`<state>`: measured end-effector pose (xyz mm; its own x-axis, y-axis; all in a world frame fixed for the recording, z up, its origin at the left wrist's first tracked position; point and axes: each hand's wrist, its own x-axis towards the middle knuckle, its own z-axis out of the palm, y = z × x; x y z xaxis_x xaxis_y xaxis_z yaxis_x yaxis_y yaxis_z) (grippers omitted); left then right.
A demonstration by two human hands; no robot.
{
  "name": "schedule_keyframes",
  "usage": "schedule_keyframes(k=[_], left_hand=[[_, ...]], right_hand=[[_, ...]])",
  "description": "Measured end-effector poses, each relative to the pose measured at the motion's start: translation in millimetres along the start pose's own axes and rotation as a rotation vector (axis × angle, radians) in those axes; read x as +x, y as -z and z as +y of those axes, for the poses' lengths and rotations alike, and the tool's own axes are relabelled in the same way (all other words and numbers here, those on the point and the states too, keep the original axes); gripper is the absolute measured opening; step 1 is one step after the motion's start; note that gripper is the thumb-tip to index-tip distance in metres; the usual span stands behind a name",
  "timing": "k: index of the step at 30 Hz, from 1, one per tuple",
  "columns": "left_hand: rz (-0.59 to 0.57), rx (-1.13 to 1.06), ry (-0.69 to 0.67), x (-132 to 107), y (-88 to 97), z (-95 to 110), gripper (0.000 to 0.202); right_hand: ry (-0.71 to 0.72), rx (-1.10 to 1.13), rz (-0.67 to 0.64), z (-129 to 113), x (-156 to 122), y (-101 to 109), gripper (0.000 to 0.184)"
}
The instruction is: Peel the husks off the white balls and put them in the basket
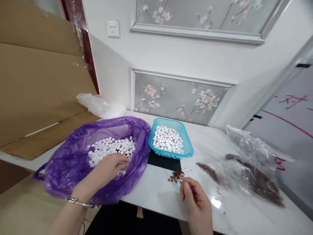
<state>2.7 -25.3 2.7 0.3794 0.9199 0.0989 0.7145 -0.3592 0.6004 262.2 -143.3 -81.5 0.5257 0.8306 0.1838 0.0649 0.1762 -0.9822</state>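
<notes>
My left hand (112, 166), a bracelet at its wrist, reaches into an open purple plastic bag (66, 163). Its fingers curl together over small white balls (101, 148) there; whatever is between the fingertips is hidden. Over the white table, my right hand (197, 202) is closed with thumb and forefinger pressed together, and anything in that pinch is too small to make out. Just beyond those fingertips lies a small heap of reddish-brown bits (176, 176). Behind the heap stands a turquoise plastic basket (187, 138) holding many white balls (167, 138), with brown specks among them.
Under the basket's front lies a flat black piece (163, 161). Clear plastic bags with brown contents (261, 182) lie on the table (151, 189) at right, beside a whiteboard (290, 107). A cardboard box (41, 81) and a white plastic bag (102, 106) are at left.
</notes>
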Motion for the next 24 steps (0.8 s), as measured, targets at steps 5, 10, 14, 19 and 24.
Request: schedule_keyframes(k=[5,10,14,19,24], left_hand=[[-0.019,0.188,-0.075,6,-16.8,-5,0.030],[0.120,0.114,-0.052,9,-13.3,-5,0.023],[0.321,-0.079,-0.008,-1,-7.8,11,0.021],[0.296,-0.552,0.027,-18,-29.6,46,0.019],[-0.085,-0.974,0.090,-17,-79.6,70,0.016]], right_hand=[[0.053,-0.245,0.103,7,19,22,0.026],[0.129,-0.526,-0.031,0,51,36,0.019],[0.174,-0.671,-0.118,0,69,27,0.017],[0.177,-0.808,-0.136,5,76,17,0.016],[0.172,-0.852,-0.157,4,72,20,0.015]])
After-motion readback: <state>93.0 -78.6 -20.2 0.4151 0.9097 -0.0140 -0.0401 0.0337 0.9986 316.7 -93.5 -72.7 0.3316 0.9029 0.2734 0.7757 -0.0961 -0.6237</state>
